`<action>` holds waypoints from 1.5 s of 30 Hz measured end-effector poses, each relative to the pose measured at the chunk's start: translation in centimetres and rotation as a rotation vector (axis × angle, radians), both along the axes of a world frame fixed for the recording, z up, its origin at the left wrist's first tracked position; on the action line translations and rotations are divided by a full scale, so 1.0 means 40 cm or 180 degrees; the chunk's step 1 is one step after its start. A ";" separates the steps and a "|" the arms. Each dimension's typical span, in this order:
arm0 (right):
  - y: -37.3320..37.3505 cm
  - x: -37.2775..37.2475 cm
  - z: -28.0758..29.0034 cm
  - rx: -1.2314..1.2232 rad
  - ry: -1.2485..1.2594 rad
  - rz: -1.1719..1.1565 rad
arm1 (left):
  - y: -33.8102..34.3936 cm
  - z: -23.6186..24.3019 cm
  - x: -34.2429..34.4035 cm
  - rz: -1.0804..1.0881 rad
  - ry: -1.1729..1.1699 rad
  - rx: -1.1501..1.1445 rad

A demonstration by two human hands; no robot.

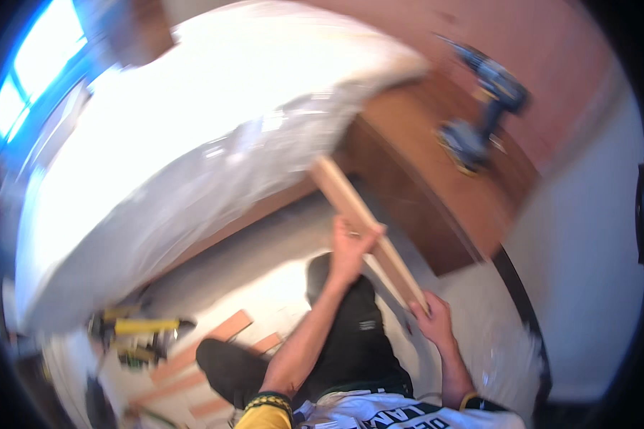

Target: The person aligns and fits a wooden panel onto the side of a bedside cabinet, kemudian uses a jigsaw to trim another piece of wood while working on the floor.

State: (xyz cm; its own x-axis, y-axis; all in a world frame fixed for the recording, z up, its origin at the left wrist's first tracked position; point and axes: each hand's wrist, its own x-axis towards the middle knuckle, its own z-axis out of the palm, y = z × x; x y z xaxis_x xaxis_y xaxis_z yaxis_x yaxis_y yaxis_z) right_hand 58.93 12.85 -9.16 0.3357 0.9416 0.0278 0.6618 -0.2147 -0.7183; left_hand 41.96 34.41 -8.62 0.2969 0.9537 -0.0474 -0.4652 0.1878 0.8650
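A narrow light wooden board (pixel 336 189) slants from beside the plastic-wrapped mattress down toward me. My left hand (pixel 354 239) is closed around the middle of the board, and my right hand (pixel 429 318) grips its lower end. Behind the board is a brown wooden bed frame panel (pixel 418 200). A cordless drill (pixel 494 107) lies on the frame's brown top at the upper right. The picture is somewhat blurred.
The white mattress (pixel 200 86) in plastic fills the upper left, near a bright window (pixel 36 50). Wooden slats (pixel 222 329) and yellow-and-black tools (pixel 147 325) lie on the pale floor (pixel 279 272) beside my legs. A white wall (pixel 587 300) stands at the right.
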 end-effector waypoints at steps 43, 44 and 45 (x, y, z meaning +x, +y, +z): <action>0.404 -0.876 -0.006 -0.1158 0.0315 0.4988 | -0.557 -0.041 -0.904 0.3740 0.2903 -0.1198; 0.406 -0.900 -0.004 -0.1061 -0.0116 0.5206 | -0.623 -0.040 -0.937 0.4277 0.2832 -0.1169; 0.405 -0.929 0.014 -0.0928 -0.0590 0.5375 | -0.713 -0.027 -0.968 0.4684 0.2474 -0.1243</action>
